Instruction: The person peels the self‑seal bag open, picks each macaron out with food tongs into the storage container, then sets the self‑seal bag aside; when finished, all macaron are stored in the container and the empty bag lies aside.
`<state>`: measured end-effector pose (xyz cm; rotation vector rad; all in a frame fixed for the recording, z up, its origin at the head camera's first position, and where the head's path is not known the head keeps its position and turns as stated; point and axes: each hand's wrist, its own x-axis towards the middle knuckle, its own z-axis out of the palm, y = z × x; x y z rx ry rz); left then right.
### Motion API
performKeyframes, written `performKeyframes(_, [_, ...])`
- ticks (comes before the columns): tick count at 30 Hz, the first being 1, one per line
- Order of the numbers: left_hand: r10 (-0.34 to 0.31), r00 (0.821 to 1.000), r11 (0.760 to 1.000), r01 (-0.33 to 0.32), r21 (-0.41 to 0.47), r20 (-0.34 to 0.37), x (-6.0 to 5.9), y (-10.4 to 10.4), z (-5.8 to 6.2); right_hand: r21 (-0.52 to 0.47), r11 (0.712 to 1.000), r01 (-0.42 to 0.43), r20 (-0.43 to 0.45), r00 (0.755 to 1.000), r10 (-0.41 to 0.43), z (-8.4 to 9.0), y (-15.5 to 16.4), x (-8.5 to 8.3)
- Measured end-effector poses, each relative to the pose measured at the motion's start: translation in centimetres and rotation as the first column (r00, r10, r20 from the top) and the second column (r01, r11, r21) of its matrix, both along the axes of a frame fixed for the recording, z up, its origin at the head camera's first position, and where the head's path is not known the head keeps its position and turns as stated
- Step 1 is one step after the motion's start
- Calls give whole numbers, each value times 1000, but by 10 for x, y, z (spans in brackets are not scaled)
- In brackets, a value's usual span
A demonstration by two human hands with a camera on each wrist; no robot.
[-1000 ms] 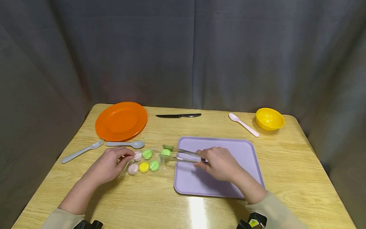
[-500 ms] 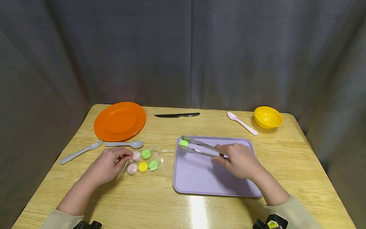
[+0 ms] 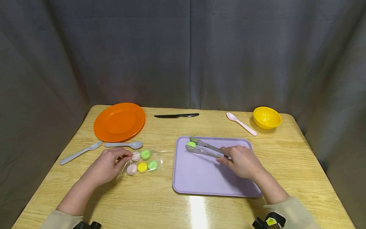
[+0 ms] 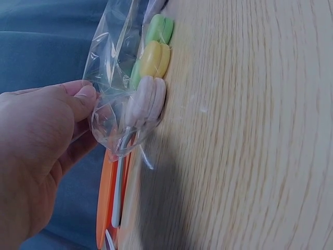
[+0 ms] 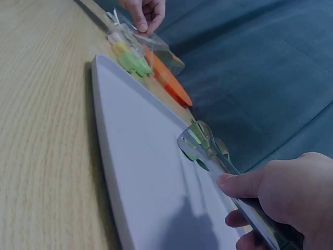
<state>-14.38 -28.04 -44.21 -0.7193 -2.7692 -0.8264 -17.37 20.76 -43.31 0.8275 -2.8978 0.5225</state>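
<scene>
Clear bag holds five macarons, pinched by left hand.

- Orange plate sits at your far left on the wooden table.
- Grey fork lies just in front of the plate, angled, tines toward the plate.
- Grey spoon lies beside the fork, just below the plate rim, bowl pointing right.
- Black knife lies flat along the far edge, right of the plate.
- Pink spoon lies diagonally at far right, bowl end away from you.
- Yellow bowl stands upright just right of the pink spoon, near the far right corner.
- Grey curtain hangs behind and around the table.
</scene>
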Motion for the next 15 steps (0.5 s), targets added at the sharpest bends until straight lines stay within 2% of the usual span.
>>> performKeyframes(9, [-4,1000,1000,4,10,7,1,0,0,-9,1000,19,36,999,-18,1,-1,2])
performKeyframes(15, [5,1000,1000,-5,7,4,0,0,-1,-53,998,-44,11,999,44,10,-11,7])
